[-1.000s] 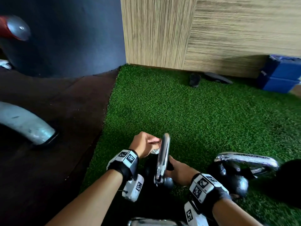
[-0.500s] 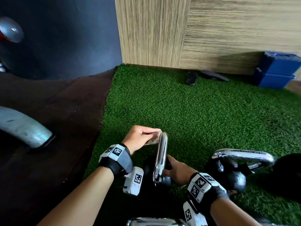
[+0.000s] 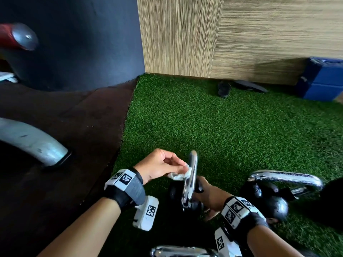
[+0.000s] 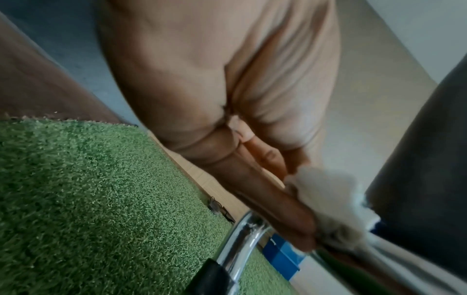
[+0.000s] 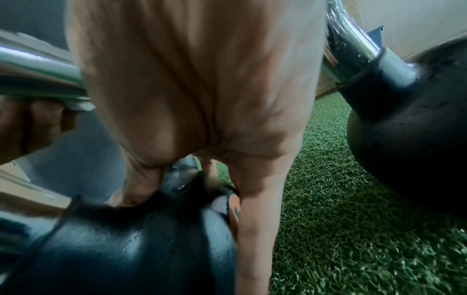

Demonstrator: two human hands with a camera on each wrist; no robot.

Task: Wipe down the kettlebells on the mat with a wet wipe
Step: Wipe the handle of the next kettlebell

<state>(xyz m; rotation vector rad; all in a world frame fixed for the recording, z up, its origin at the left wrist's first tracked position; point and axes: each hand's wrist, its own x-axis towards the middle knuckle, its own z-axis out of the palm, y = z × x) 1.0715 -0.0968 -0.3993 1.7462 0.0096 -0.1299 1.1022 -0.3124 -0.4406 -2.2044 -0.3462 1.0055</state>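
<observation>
A black kettlebell (image 3: 194, 204) with a chrome handle (image 3: 192, 169) stands on the green turf mat (image 3: 222, 130), seen edge-on. My left hand (image 3: 182, 168) pinches a crumpled white wet wipe (image 3: 179, 175) against the handle's left side. In the left wrist view the wipe (image 4: 328, 201) sits bunched at my fingertips on the chrome handle (image 4: 242, 239). My right hand (image 3: 201, 190) grips the bell's black body (image 5: 151, 249), thumb on top and fingers down its side. A second kettlebell (image 3: 274, 203) stands just to the right.
A third chrome handle (image 3: 181, 252) pokes in at the bottom edge. Dark brown flooring (image 3: 74, 136) with a grey metal machine leg (image 3: 33, 143) borders the mat on the left. Blue blocks (image 3: 323, 80) and dark flat objects (image 3: 224, 89) lie by the wooden wall.
My left hand has slid the wipe from the top of the handle down its left side. The right hand stays on the kettlebell's body.
</observation>
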